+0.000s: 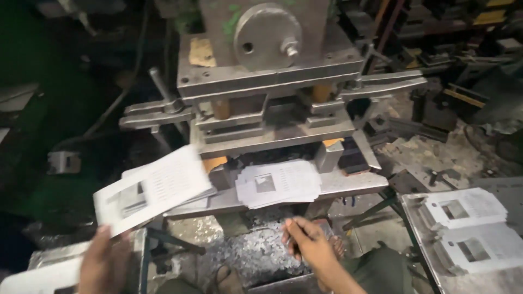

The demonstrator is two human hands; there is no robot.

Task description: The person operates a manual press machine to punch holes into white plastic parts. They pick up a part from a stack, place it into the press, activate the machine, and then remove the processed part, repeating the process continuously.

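In left grip [103, 261], printed sheet [150, 188] (pinched)

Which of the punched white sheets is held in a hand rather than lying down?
The blurred sheet at the left, lifted by the left hand. The others lie on the press bed and on the right-hand tray.

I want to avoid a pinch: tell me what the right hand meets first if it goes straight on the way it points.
Likely the die-cut sheet on the press bed; the right hand points up toward it. Depth is unclear.
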